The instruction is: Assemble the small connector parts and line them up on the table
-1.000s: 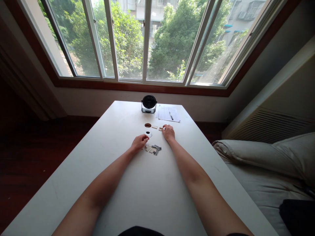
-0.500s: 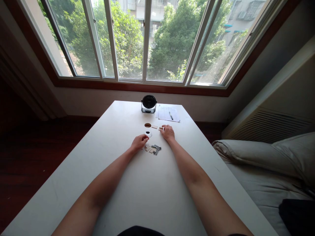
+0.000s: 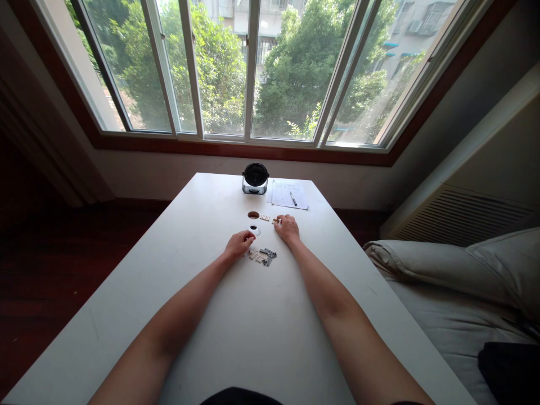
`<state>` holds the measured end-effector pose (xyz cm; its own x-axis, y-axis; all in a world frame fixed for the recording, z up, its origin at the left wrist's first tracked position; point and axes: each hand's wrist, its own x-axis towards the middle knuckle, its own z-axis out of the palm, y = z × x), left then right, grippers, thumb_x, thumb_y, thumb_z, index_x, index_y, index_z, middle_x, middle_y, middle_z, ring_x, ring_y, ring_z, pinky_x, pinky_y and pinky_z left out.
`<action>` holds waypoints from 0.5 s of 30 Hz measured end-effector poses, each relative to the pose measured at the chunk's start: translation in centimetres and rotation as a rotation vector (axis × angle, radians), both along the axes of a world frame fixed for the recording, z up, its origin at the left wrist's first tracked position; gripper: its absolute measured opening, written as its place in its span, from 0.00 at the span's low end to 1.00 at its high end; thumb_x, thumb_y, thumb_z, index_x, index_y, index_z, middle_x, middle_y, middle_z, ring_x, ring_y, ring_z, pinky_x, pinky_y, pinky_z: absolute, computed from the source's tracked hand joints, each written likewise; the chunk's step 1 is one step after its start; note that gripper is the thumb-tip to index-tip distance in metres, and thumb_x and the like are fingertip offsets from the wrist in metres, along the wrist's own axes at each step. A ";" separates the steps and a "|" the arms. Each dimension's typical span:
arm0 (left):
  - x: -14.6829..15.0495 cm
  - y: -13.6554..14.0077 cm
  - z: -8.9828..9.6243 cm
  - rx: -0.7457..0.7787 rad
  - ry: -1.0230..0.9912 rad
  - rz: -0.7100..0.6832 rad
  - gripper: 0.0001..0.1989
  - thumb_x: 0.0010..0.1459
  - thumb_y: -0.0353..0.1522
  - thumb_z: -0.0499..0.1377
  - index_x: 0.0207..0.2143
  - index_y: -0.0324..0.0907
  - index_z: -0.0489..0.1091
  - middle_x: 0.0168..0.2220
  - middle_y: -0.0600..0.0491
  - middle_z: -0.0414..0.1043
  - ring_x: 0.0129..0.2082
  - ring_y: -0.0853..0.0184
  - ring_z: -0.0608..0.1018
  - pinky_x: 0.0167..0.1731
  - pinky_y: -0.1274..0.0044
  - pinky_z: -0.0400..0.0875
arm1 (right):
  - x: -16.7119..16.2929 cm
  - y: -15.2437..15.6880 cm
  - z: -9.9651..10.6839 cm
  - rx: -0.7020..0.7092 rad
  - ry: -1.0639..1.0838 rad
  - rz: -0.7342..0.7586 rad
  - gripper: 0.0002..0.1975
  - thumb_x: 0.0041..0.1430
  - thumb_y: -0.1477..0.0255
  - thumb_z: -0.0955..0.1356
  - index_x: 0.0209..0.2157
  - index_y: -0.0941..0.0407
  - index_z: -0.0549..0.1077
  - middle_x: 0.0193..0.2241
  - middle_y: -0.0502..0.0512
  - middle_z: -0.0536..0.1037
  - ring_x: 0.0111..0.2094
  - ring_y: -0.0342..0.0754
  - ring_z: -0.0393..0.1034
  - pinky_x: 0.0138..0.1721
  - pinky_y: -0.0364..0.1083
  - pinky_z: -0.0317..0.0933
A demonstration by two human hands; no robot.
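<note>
Fingers of the right hand (image 3: 288, 229) bent at tan pieces (image 3: 274, 221); the left hand's (image 3: 238, 244) curled; neither grip discernible. Grey-and-tan pile (image 3: 263, 257) lay at left's four o'clock.

Daylight enters through a wide window (image 3: 248, 73) ahead, the brightest area, with washed-out patches and a hazy glare on its right pane (image 3: 363, 107). The white desk (image 3: 202, 225) darkens toward the viewer. The curtain (image 3: 37, 140) and floor (image 3: 50, 281) sink into deep shadow. Wide-angle distortion stretches the edges; small pieces (image 3: 267, 257) lack fine detail.
</note>
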<state>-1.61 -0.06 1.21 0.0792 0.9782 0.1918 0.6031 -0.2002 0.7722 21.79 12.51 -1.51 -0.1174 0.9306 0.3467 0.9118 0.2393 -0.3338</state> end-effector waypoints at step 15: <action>0.0 0.1 -0.1 0.000 -0.004 -0.004 0.11 0.59 0.37 0.55 0.37 0.44 0.76 0.30 0.55 0.74 0.30 0.69 0.73 0.30 0.79 0.64 | 0.1 0.3 -0.3 0.016 -0.004 0.007 0.14 0.61 0.66 0.67 0.48 0.53 0.73 0.43 0.58 0.71 0.47 0.53 0.61 0.50 0.49 0.56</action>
